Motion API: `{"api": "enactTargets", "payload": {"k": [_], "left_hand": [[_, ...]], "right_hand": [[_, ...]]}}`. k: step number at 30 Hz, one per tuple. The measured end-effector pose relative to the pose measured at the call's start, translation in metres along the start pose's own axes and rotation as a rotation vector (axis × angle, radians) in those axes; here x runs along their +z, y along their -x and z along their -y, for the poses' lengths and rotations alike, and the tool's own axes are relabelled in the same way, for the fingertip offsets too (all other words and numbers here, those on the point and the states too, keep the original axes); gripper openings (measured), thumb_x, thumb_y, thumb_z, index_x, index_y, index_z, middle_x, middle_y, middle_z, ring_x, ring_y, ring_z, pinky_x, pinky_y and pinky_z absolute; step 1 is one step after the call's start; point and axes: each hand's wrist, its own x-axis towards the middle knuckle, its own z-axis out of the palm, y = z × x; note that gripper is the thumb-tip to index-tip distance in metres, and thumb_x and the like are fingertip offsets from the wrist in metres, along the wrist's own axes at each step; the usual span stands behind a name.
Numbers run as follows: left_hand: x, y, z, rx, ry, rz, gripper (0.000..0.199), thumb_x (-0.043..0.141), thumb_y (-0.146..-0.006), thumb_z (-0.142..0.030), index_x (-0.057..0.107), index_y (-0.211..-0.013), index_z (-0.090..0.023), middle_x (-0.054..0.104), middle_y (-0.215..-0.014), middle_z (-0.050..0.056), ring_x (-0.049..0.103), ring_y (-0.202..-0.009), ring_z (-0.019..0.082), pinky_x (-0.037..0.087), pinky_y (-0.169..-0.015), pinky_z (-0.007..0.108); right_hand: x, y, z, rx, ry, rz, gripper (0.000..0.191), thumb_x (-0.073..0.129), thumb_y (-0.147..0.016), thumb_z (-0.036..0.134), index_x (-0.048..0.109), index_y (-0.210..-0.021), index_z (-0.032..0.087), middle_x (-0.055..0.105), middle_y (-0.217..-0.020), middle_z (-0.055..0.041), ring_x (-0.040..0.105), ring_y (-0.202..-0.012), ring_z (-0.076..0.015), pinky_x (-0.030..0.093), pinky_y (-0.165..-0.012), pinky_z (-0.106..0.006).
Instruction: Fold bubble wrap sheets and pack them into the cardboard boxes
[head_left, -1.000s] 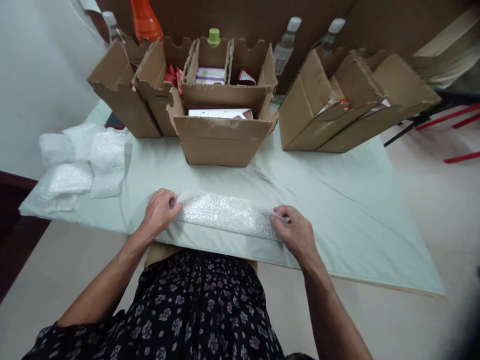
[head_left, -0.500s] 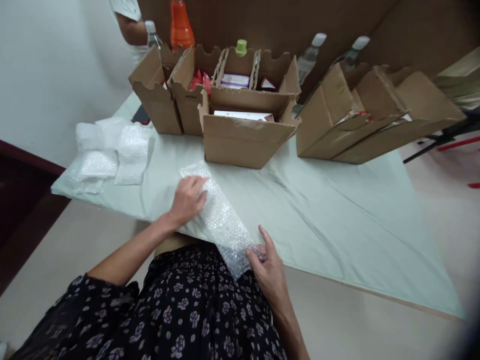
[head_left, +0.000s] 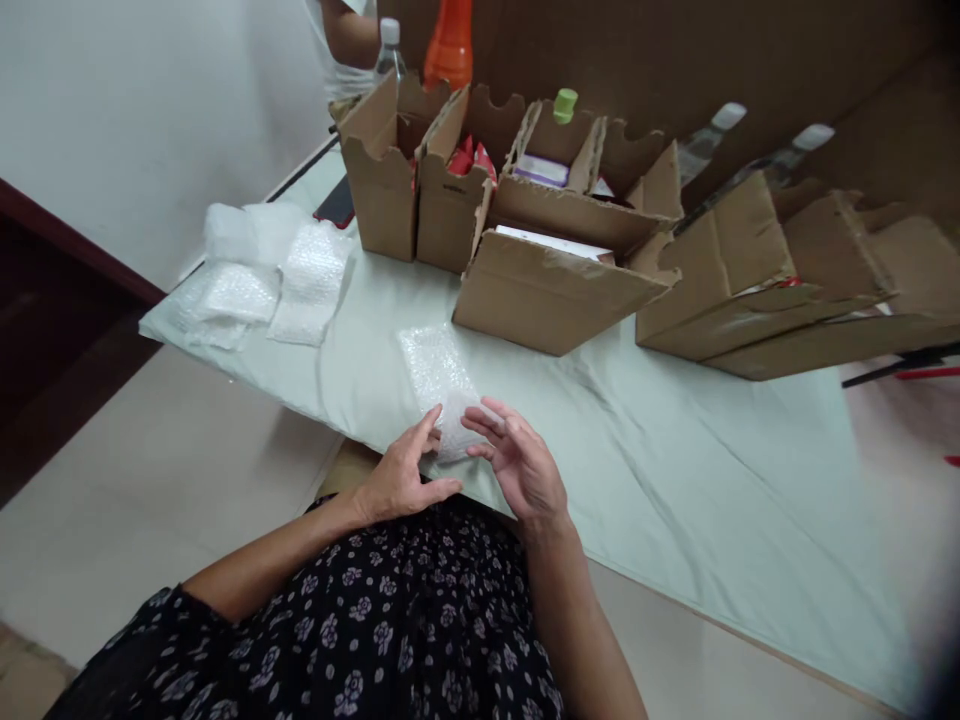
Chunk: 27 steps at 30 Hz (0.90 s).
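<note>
Impossible to read any word, brand or number. On the near face of the cardboard box (head_left: 455,225) second from the left, just below its notched rim, a short line of small dark print (head_left: 455,189), too blurred to make out. On the white-and-purple pack (head_left: 541,171) farther right and the white carton (head_left: 553,243) nearer, too small to tell any lettering.

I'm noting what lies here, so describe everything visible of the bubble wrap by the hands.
The bubble wrap is a translucent, whitish plastic sheet, shiny and bumpy, its nearer part looking smoother, perhaps folded over. It lies slantwise on the pale green cloth, its far end close to the front cardboard box. The left hand and right hand are at its near end; contact is unclear.
</note>
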Motion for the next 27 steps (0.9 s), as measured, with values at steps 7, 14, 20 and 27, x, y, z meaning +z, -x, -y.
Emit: {"api": "enactTargets", "payload": {"k": [7,14,20,27], "left_hand": [[0.018,0.003,-0.007,0.157,-0.285,-0.259,0.055,0.056,-0.095,-0.016,0.051,-0.149,-0.022,0.069,-0.101,0.008,0.062,-0.103,0.026,0.054,-0.096,0.046],[0.0,-0.001,-0.01,0.094,-0.48,-0.189,0.02,0.062,-0.093,-0.024,0.074,-0.108,-0.019,0.066,-0.087,0.008,0.056,-0.093,0.027,0.049,-0.088,0.046],[-0.001,-0.001,-0.012,0.087,-0.556,-0.161,0.018,0.069,-0.089,-0.03,0.074,-0.104,-0.023,0.062,-0.092,0.008,0.055,-0.094,0.027,0.049,-0.088,0.046],[0.002,0.007,-0.015,0.174,-0.595,-0.221,0.02,0.069,-0.087,-0.023,0.073,-0.106,-0.02,0.067,-0.118,0.015,0.058,-0.113,0.033,0.049,-0.098,0.053]], "right_hand": [[0.001,-0.039,-0.015,0.129,0.113,0.073,0.063,0.074,-0.087,0.048,0.051,-0.143,0.028,0.072,-0.127,-0.0101,0.07,-0.115,-0.0238,0.063,-0.075,-0.033],[-0.01,-0.015,-0.014,-0.098,0.405,0.078,0.075,0.065,-0.095,0.044,0.031,-0.161,0.032,0.063,-0.144,-0.0126,0.065,-0.127,-0.0267,0.062,-0.094,-0.045],[-0.051,0.006,-0.014,-0.594,1.375,0.23,0.048,0.055,-0.093,0.015,0.065,-0.138,0.028,0.062,-0.149,-0.0106,0.048,-0.147,-0.0324,0.047,-0.112,-0.058],[-0.045,-0.006,-0.013,-0.786,1.507,0.283,0.026,0.05,-0.101,0.016,0.074,-0.11,0.023,0.077,-0.123,-0.0103,0.065,-0.128,-0.03,0.054,-0.097,-0.048]]}}
